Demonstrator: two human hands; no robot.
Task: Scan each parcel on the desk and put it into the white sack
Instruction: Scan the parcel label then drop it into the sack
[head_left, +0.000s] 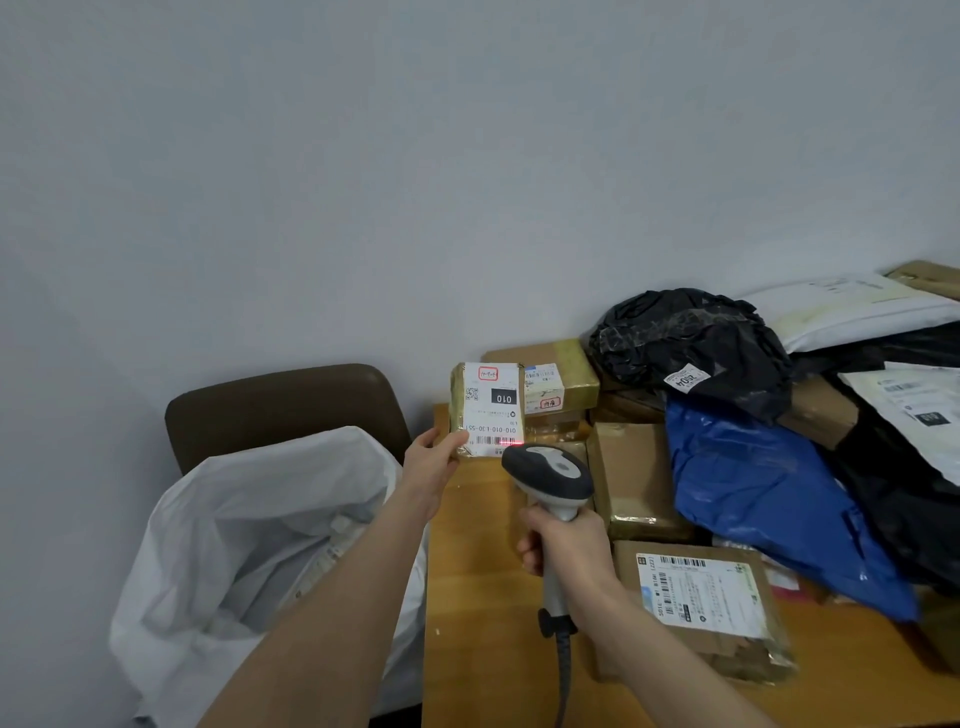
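Right hand (563, 545) up close has its fingers (531, 557) wrapped round the handle of the scanner (550, 467), and the red line is landing on the barcode of the small taped parcel (488, 410). Left hand (431, 462) pinches that parcel by its lower left corner, up above the counter (478, 623), just right of the white sack (249, 519). So it's mid-scan, not bagged yet. Loads left I'd say: brown boxes (634, 473), a blue bag (769, 493), a black bag (685, 338).

On the label of the small parcel (488, 410), "010" is printed in a black box; "010-010-L30-55" is printed beside it; "04" can be read on the tag of the black bag (691, 332).
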